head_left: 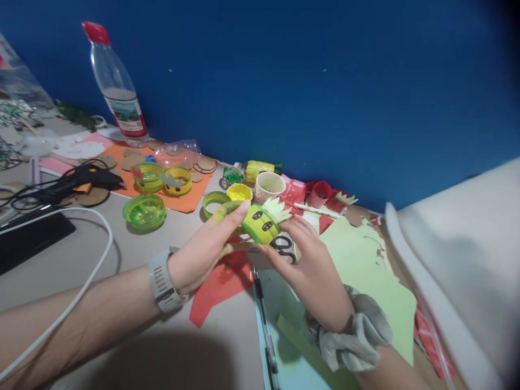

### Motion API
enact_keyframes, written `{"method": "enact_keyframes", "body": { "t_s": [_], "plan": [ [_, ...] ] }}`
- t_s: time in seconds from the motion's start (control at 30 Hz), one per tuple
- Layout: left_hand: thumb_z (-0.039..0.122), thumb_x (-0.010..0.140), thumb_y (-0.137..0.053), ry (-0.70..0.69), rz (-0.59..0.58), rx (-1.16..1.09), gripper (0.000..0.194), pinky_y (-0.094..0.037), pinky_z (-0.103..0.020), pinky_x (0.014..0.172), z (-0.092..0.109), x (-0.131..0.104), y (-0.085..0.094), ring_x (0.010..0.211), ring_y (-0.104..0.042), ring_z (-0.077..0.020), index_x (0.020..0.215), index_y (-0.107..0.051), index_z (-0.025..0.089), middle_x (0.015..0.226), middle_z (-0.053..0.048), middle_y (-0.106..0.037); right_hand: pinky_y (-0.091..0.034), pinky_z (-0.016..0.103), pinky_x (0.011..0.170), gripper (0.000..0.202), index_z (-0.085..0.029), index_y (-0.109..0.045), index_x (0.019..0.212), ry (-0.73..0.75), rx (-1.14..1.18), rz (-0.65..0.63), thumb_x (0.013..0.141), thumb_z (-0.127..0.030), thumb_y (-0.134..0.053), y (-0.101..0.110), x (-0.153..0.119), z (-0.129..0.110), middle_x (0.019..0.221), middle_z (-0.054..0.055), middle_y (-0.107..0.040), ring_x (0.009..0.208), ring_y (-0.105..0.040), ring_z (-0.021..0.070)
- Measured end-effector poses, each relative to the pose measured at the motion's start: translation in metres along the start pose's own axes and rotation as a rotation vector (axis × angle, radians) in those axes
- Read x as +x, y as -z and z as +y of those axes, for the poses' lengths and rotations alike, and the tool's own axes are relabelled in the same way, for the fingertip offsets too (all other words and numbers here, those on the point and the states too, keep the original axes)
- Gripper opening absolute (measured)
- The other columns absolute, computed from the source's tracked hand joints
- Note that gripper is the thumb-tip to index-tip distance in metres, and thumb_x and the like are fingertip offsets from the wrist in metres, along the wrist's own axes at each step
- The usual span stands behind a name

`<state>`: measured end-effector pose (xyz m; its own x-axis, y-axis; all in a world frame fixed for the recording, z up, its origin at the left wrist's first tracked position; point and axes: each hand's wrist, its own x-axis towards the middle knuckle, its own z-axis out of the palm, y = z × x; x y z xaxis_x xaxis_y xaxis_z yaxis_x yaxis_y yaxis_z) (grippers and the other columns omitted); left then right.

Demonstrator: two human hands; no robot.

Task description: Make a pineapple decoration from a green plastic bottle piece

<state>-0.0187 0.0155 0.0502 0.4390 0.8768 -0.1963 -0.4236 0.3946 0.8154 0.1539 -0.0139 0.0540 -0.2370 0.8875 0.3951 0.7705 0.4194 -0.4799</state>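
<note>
A green and yellow painted cup with two black-and-white eyes and a pale green paper crown is held on its side between both hands. My left hand grips its left end, thumb on top. My right hand has its fingers on the right side, by the crown and the lower edge. Black-handled scissors lie just behind and below the cup, partly hidden. Beside my left fingers stands a green ring-shaped piece. A small cup of yellow bits sits right behind the held cup.
Red paper, pens and pale green paper lie near the hands. Painted pieces rest on orange paper. A bottle and glue gun are at left. A white cable crosses the left forearm.
</note>
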Motion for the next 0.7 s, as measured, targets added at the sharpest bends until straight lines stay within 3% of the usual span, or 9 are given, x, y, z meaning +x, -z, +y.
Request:
{"method": "enact_keyframes", "body": {
  "t_s": [0.17,0.27,0.37,0.47,0.53,0.6,0.7],
  "plan": [
    [0.047,0.093,-0.047,-0.024,0.045,-0.063,0.038,-0.047,-0.035,0.1,-0.001,0.002,-0.002,0.128,-0.048,-0.0226,0.125,-0.054,0.029,0.137,-0.003,-0.054,-0.022,0.047,0.113,0.031,-0.011,-0.052,0.112,0.106,-0.181,0.084,0.089,-0.029,-0.059,0.003,0.002,0.009,0.105,0.01,-0.062,0.1,-0.057,0.0229],
    [0.046,0.094,-0.046,-0.099,-0.013,-0.003,0.04,-0.044,-0.039,0.103,-0.002,0.002,-0.002,0.13,-0.046,-0.0257,0.128,-0.053,0.027,0.14,-0.004,-0.051,-0.021,0.047,0.114,0.03,-0.009,-0.052,0.113,0.154,-0.23,0.079,0.089,-0.026,-0.058,0.007,0.002,0.011,0.102,0.01,-0.063,0.098,-0.058,0.0224],
    [0.04,0.088,-0.058,-0.222,-0.084,0.259,0.049,-0.04,-0.04,0.106,0.002,0.001,0.003,0.131,-0.044,-0.0273,0.134,-0.047,0.028,0.143,-0.005,-0.048,-0.022,0.048,0.115,0.03,-0.009,-0.051,0.115,0.234,-0.212,0.036,0.088,-0.022,-0.057,0.015,0.003,0.011,0.106,0.011,-0.063,0.102,-0.058,0.0223],
    [0.03,0.069,-0.079,-0.322,-0.13,0.602,0.08,-0.038,-0.039,0.107,0.013,-0.002,0.011,0.132,-0.041,-0.0288,0.138,-0.039,0.032,0.146,-0.005,-0.043,-0.023,0.047,0.115,0.033,-0.01,-0.05,0.118,0.319,-0.186,-0.06,0.087,-0.019,-0.057,0.027,0.003,0.009,0.111,0.01,-0.062,0.109,-0.055,0.0216],
    [0.029,0.058,-0.086,-0.333,-0.112,0.824,0.09,-0.042,-0.041,0.104,0.021,-0.005,0.016,0.127,-0.047,-0.031,0.136,-0.041,0.03,0.138,-0.006,-0.05,-0.025,0.045,0.115,0.035,-0.012,-0.049,0.119,0.344,-0.147,-0.129,0.086,-0.019,-0.058,0.033,0.003,0.007,0.111,0.009,-0.062,0.111,-0.054,0.0207],
    [0.034,0.056,-0.086,-0.29,-0.103,0.969,0.083,-0.048,-0.041,0.095,0.024,-0.009,0.021,0.115,-0.056,-0.0321,0.129,-0.049,0.024,0.121,-0.008,-0.06,-0.025,0.042,0.115,0.034,-0.013,-0.049,0.118,0.355,-0.09,-0.204,0.086,-0.019,-0.058,0.036,0.004,0.004,0.113,0.008,-0.062,0.113,-0.053,0.0195],
    [0.039,0.061,-0.082,-0.259,-0.12,1.016,0.058,-0.052,-0.039,0.087,0.019,-0.015,0.029,0.104,-0.061,-0.0305,0.111,-0.061,0.02,0.107,-0.007,-0.065,-0.026,0.041,0.115,0.033,-0.015,-0.048,0.119,0.352,-0.012,-0.314,0.087,-0.02,-0.057,0.036,0.006,0.003,0.117,0.008,-0.061,0.113,-0.054,0.0187]
  ]
}}
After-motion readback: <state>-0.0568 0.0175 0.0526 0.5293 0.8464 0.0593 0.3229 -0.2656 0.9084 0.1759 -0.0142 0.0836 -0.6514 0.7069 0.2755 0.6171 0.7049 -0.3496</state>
